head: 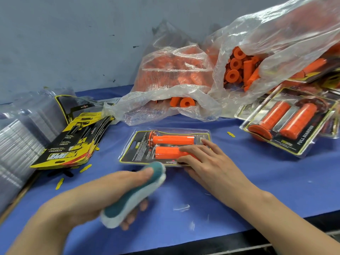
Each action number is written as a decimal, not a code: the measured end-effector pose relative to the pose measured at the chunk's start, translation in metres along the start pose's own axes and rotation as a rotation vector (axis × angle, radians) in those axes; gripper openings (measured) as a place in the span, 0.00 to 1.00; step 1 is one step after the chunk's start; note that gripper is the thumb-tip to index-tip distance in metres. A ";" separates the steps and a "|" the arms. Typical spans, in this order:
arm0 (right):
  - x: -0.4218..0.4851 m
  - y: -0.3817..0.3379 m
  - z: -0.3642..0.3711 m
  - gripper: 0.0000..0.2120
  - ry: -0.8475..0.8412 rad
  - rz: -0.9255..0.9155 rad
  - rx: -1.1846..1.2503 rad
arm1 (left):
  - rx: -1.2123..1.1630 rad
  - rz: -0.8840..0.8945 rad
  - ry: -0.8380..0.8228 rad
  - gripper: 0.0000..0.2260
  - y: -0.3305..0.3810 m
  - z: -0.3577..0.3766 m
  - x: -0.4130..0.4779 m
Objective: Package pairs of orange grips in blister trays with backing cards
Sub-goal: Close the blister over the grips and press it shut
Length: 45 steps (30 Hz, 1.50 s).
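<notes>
Overall, my work surface is a bench covered with a blue cloth [230,183], backed by a scuffed grey-blue wall [73,43]. At far left, a stack of clear plastic blister trays [16,144] leans beside a fanned pile of yellow-and-black printed backing cards [73,142]; small yellow card offcuts [59,183] lie near them. My left hand [88,197] is clenched around a teal-and-white padded block [134,194], its tip at the near edge of the clear blister pack holding two orange ribbed grips [165,147], which lies flat at bench centre over its black card. My right hand [206,161] lies relaxed with straight fingers pressing on that pack's right end. Behind, two crumpled clear plastic bags [176,70] hold loose orange grips [237,68]. At right, finished blister packs of orange grips [287,122] are stacked tilted against one another.
</notes>
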State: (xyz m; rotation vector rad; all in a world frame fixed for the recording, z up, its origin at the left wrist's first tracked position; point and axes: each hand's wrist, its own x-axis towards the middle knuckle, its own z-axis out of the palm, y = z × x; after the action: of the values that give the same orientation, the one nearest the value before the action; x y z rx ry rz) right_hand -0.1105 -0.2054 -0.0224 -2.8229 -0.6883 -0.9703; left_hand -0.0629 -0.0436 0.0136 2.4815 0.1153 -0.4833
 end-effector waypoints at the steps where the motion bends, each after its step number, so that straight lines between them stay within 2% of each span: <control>1: -0.001 0.002 0.000 0.08 0.005 -0.007 0.001 | -0.194 -0.004 -0.255 0.26 -0.034 -0.048 -0.010; 2: -0.002 0.003 0.001 0.08 0.006 -0.014 0.008 | -0.188 0.075 -0.279 0.31 -0.077 -0.093 -0.029; 3: -0.002 0.004 0.001 0.07 0.008 -0.018 0.022 | -0.321 0.116 -0.260 0.34 -0.088 -0.098 -0.027; 4: -0.002 0.005 0.000 0.07 0.011 -0.017 0.040 | -0.312 0.086 -0.042 0.35 -0.097 -0.114 -0.018; 6: -0.002 0.008 -0.005 0.08 0.010 -0.003 0.061 | -0.047 0.054 0.266 0.32 -0.102 -0.116 0.003; 8: -0.004 0.014 -0.013 0.11 -0.004 0.020 0.064 | 0.252 0.068 0.469 0.30 -0.109 -0.097 0.020; 10: -0.009 0.019 -0.022 0.10 0.009 0.045 0.068 | 0.387 0.033 0.551 0.29 -0.119 -0.090 0.028; 13: -0.017 0.024 -0.031 0.05 0.032 0.091 0.032 | 0.411 0.044 0.627 0.29 -0.121 -0.090 0.031; 17: -0.023 0.027 -0.035 0.06 0.066 0.091 -0.023 | 0.496 0.019 0.613 0.30 -0.118 -0.085 0.030; 24: -0.025 0.032 -0.037 0.10 0.029 0.043 -0.057 | 0.548 -0.020 0.590 0.31 -0.110 -0.084 0.023; 26: -0.025 0.034 -0.038 0.12 0.037 0.042 -0.066 | 0.553 0.009 0.635 0.29 -0.107 -0.084 0.020; 27: -0.025 0.036 -0.039 0.13 0.040 0.044 -0.073 | 0.527 0.071 0.686 0.26 -0.104 -0.085 0.019; 29: -0.026 0.040 -0.039 0.12 0.036 0.056 -0.087 | 0.382 0.315 0.755 0.21 -0.096 -0.085 0.018; 31: -0.027 0.045 -0.039 0.08 0.037 0.078 -0.102 | 0.205 0.624 0.670 0.19 -0.085 -0.083 0.015; 34: -0.027 0.050 -0.039 0.07 0.042 0.132 -0.084 | 0.302 0.972 0.552 0.20 -0.073 -0.068 0.008; 37: -0.028 0.053 -0.039 0.08 0.021 0.174 -0.070 | 0.489 1.107 0.571 0.14 -0.069 -0.047 0.010; 40: -0.028 0.050 -0.038 0.06 -0.013 0.210 -0.070 | 0.514 1.162 0.615 0.05 -0.066 -0.035 0.013; 43: -0.022 0.036 -0.032 0.14 -0.028 0.197 -0.061 | 0.485 1.200 0.590 0.05 -0.063 -0.027 0.011; 45: -0.014 0.023 -0.026 0.11 -0.049 0.133 -0.064 | 0.464 1.225 0.556 0.05 -0.060 -0.021 0.006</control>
State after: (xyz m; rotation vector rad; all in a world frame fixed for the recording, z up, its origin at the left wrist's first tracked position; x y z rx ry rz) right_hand -0.1246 -0.2372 -0.0088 -2.9128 -0.4755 -0.9195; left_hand -0.0621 0.0173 -0.0061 2.4637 -1.3292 0.7614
